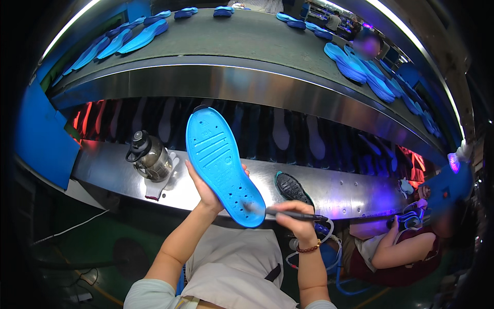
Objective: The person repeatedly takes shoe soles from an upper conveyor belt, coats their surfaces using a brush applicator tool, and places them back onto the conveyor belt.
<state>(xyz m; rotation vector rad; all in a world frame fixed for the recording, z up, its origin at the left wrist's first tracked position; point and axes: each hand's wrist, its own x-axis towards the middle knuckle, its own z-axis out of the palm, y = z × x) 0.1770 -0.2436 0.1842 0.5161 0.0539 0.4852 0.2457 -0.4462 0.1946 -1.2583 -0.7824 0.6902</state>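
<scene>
A bright blue shoe sole (213, 154), dotted with small holes and crossed by raised bars, is tilted up in front of me. My left hand (205, 189) grips it from beneath along both edges, with fingertips showing at its right side. Between the fingers of my right hand (299, 222) is a black-handled brush (293, 215). Its blurred tip lies over the lower end of the blue sole; whether it touches, I cannot tell. A pale hose runs by the handle's far end. Just beyond my right hand, a black sole with a teal rim (293, 187) rests on the steel ledge.
A conveyor belt (221, 38) carries several blue soles (144, 37) at left and more stacked soles (355, 67) at right. On the steel ledge (339, 190) a dark bottle (149, 157) stands by a pale glove (157, 189). A co-worker's arm (404, 250) is at right.
</scene>
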